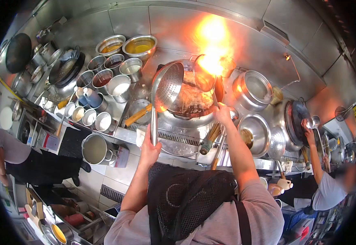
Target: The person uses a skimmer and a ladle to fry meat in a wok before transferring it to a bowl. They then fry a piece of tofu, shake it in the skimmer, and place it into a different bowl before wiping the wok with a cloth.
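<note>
My left hand (149,152) is closed around the long metal handle of a large perforated strainer (170,87). Its bowl is tilted on edge at the left side of the burner. My right hand (223,114) grips a thin metal handle that leads up to a round metal vessel (204,78) over the burner; glare and flame partly hide its kind. Beneath it, dark brown food (196,102) glows orange in a wire-like basket or wok, which I cannot make out clearly. A tall flame (214,36) rises just behind the vessel.
To the left stand several metal pots of sauces (119,86) and two oil bowls (140,45). A deep pot (256,90) and a wide steel bowl (256,134) sit to the right. One co-worker (324,190) handles a wok at right; another person (27,159) is at left.
</note>
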Tool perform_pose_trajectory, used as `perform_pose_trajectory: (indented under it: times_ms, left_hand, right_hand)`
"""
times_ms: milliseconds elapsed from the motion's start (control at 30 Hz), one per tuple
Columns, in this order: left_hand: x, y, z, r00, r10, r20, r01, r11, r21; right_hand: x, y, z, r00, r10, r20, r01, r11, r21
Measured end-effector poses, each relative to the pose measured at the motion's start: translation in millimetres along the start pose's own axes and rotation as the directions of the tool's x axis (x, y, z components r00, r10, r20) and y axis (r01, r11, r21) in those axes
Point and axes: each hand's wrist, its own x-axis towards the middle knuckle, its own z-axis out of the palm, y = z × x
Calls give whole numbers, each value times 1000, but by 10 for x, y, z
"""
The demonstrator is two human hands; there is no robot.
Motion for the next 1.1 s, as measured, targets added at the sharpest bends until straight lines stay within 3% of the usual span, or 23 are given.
perform_pose_trajectory:
  times_ms: [133,233,267,367,433,500,533,600,667,700,733,767,833,900,967,1033,1100]
  left_hand:
    - [52,-6,-98,990,-124,62,128,990,-65]
    - [93,-214,-127,999,-29,38,29,1000,-3]
    - [128,-247,-132,999,-21,42,22,1000,-17]
    - [180,-356,-187,999,-20,41,20,1000,3]
    - [205,-242,-225,999,-23,32,22,999,29]
    - [201,-33,-295,989,-132,69,133,991,-23]
    - [251,-95,-283,989,-131,71,134,991,-27]
    - [351,-284,-238,999,6,-48,-8,999,-47]
    - [379,-131,-232,1000,-28,-8,27,995,-96]
    - [416,-70,-206,998,-60,28,63,988,-142]
    - [444,-69,-171,999,-30,20,33,986,-164]
    - [431,-57,-135,999,-45,25,49,986,-161]
    - [395,80,-127,997,-80,2,80,993,-90]
    - [323,61,-116,997,-82,-8,80,985,-153]
    - [272,75,-124,991,-130,-19,125,980,-154]
    - [256,79,-120,993,-112,-30,107,983,-147]
    - [222,37,-117,994,-103,-33,98,986,-139]
  right_hand:
    - [-127,-110,101,993,-83,-83,74,992,-106]
    - [-116,-110,176,992,-42,-117,41,999,-8]
    - [-79,-75,152,999,-15,-47,8,989,-149]
    - [-169,-137,45,998,29,-61,-38,986,-163]
    - [-214,-207,-97,996,-40,-76,27,985,-171]
    - [-199,-178,-217,990,130,-50,-136,982,-133]
    - [-179,-66,-251,998,-5,-67,-7,985,-175]
    - [-145,164,-110,993,-69,-94,47,974,-223]
    - [-166,323,34,998,63,2,-63,993,-104]
    - [-131,360,144,985,149,88,-163,969,183]
    - [-106,277,204,957,233,174,-287,853,436]
    - [-85,242,169,853,299,427,-518,578,630]
    - [-149,-61,148,855,300,422,-496,239,835]
    - [-205,-109,121,861,319,397,-483,262,836]
    - [-246,-50,107,911,260,319,-411,538,736]
    - [-267,-87,75,920,264,291,-392,609,689]
    - [-237,-59,93,964,152,216,-245,822,514]
